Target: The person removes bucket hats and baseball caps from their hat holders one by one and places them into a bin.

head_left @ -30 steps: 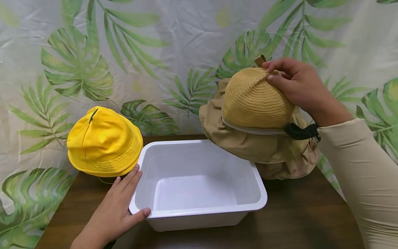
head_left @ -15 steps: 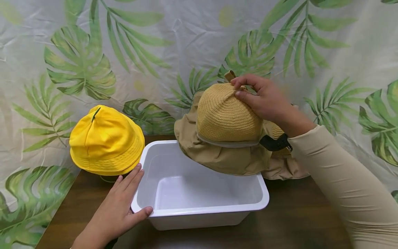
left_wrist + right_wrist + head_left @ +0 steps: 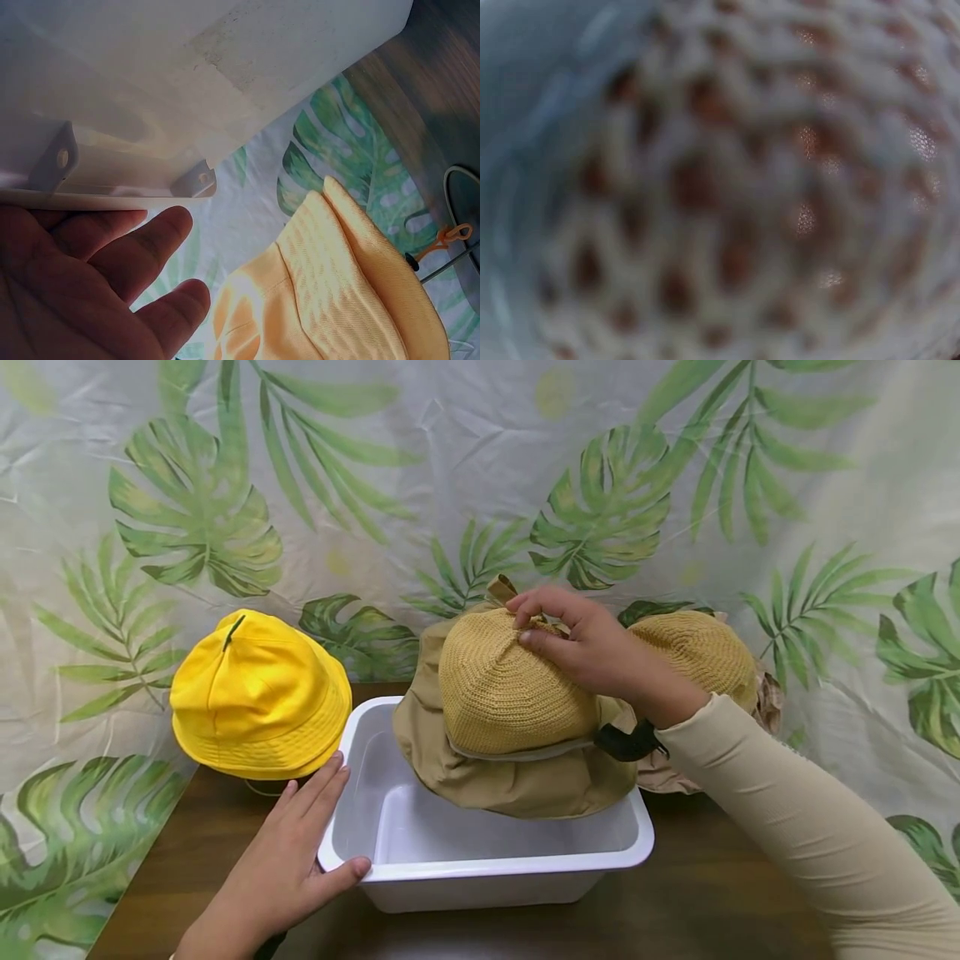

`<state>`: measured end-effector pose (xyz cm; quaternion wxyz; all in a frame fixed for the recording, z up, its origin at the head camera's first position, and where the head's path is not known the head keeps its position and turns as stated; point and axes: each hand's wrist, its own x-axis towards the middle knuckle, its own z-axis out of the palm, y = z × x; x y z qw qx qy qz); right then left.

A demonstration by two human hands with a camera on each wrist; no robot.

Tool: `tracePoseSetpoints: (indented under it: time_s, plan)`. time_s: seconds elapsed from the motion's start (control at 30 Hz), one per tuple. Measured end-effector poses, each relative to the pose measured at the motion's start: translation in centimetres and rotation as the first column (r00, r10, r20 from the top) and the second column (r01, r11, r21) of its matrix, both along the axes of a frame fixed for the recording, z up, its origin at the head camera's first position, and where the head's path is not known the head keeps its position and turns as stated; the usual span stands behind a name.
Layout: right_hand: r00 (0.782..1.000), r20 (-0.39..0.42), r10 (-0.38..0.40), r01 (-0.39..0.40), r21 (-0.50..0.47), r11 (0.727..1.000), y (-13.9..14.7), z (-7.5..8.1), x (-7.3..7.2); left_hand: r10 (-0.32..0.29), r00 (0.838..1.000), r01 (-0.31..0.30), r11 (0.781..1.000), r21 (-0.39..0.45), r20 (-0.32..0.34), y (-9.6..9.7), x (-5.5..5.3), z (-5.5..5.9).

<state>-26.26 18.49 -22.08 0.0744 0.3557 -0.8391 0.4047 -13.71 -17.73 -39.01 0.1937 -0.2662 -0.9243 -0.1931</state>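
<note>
My right hand [image 3: 592, 647] pinches the top of a tan sun hat [image 3: 517, 693] with a knitted crown and a wide khaki cloth brim. The hat hangs over the back and middle of a white plastic tub [image 3: 487, 870], its brim covering part of the opening. In the right wrist view, blurred knit [image 3: 697, 187] fills most of the picture. My left hand [image 3: 273, 860] rests on the tub's left rim, fingers fairly straight. From below, the left wrist view shows those fingers [image 3: 142, 255] against the tub's rim [image 3: 105, 201].
A yellow bucket hat [image 3: 258, 702] sits left of the tub, with a cord and orange toggle [image 3: 450, 236] beside it. Another tan knitted hat [image 3: 697, 652] stands at the right, partly behind my arm. A leaf-print curtain [image 3: 465, 460] hangs behind the dark wooden table [image 3: 720, 877].
My right hand has carried the tan sun hat left and down, from the tub's back right to over its middle. The hat at the right is now more exposed. My left hand stays put.
</note>
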Motion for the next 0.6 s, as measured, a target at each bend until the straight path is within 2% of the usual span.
tracePoseSetpoints:
  time_s: [0.3, 0.43, 0.6]
  plan:
    - [0.987, 0.046, 0.151, -0.151, 0.006, 0.988, -0.9, -2.2, -0.1, 0.006, 1.000, -0.006, 1.000, -0.001, 0.019, -0.1, 0.1, 0.0]
    - [0.977, 0.043, 0.208, -0.210, 0.039, 0.977, -1.3, -3.5, -0.1, 0.007, 1.000, -0.007, 1.000, -0.005, 0.022, 0.0, 0.0, 0.0]
    - [0.962, 0.097, 0.254, -0.262, 0.078, 0.962, -2.0, -5.0, 0.3, 0.004, 1.000, -0.003, 1.000, -0.006, 0.021, 0.0, -0.1, 0.1]
